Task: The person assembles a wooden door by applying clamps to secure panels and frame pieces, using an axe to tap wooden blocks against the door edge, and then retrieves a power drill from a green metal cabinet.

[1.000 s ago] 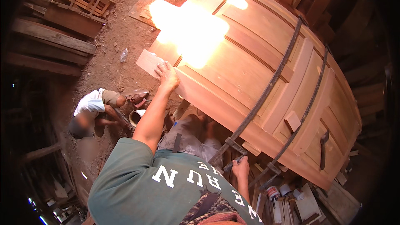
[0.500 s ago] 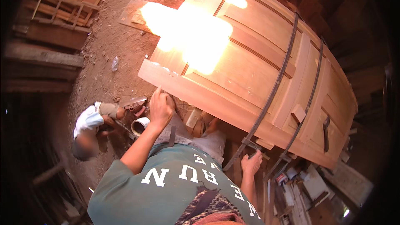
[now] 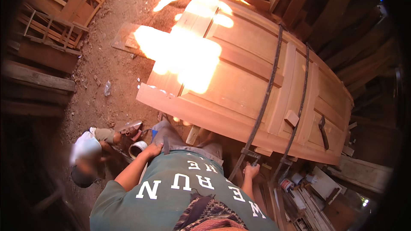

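A large panelled wooden door point(image 3: 222, 117) lies flat in front of me, with strong sunlight washing out part of its left side. Two long dark bar clamps run across it, a nearer-left bar clamp point(image 3: 268, 86) and a second bar clamp point(image 3: 300, 107) to its right. Below the door's near edge, my right hand point(image 3: 251, 170) is closed around the screw handle of the left clamp. My left hand point(image 3: 154, 149) is down at my left hip, against my trousers, apart from the door; its fingers are too hidden to read.
A hammer point(image 3: 323, 133) and a small wood block point(image 3: 292, 118) lie on the door. At left a person point(image 3: 87, 149) crouches near a white bucket point(image 3: 138, 148). Stacked timber point(image 3: 64, 6) stands at far left; cans and boards point(image 3: 299, 188) clutter the lower right.
My left hand has come off the door's near edge and dropped to my hip. My right hand remains at the clamp handle. The whole view has shifted slightly.
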The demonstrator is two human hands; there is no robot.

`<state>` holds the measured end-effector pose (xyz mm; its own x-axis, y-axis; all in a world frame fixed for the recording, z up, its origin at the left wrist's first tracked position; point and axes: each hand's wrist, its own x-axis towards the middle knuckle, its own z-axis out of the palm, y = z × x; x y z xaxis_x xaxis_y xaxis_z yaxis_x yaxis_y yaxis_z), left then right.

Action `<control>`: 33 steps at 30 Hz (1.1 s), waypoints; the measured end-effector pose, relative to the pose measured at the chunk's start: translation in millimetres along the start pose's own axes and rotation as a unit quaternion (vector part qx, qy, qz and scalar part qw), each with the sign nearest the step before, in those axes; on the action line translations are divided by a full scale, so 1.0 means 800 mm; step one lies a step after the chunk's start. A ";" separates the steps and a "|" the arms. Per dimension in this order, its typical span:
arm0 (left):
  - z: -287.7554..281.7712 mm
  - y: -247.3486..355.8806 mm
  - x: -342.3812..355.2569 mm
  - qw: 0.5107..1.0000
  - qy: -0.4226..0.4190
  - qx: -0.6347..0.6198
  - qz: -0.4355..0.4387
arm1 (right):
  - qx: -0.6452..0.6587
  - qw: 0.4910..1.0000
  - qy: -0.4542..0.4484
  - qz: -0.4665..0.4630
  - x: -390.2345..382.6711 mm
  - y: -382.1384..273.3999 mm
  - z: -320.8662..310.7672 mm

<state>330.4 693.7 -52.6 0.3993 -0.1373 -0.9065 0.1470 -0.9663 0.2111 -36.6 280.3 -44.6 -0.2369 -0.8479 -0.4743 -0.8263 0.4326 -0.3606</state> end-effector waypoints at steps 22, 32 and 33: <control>-0.085 -0.049 -0.089 0.995 -0.029 0.088 0.035 | -0.192 0.905 0.041 -0.378 -0.055 -0.241 0.032; -0.186 -0.234 -0.108 0.997 -0.023 -0.068 0.010 | -0.192 0.661 -0.196 -0.699 -0.470 -0.590 0.462; -0.199 -0.245 -0.109 0.997 -0.023 -0.078 0.010 | -0.219 0.645 -0.208 -0.702 -0.496 -0.596 0.492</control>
<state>410.9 930.1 43.3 0.3633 -0.1701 -0.9160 0.2798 -0.9179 0.2814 652.6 531.2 -0.4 0.9841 -0.1158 -0.1349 -0.1650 -0.8770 -0.4513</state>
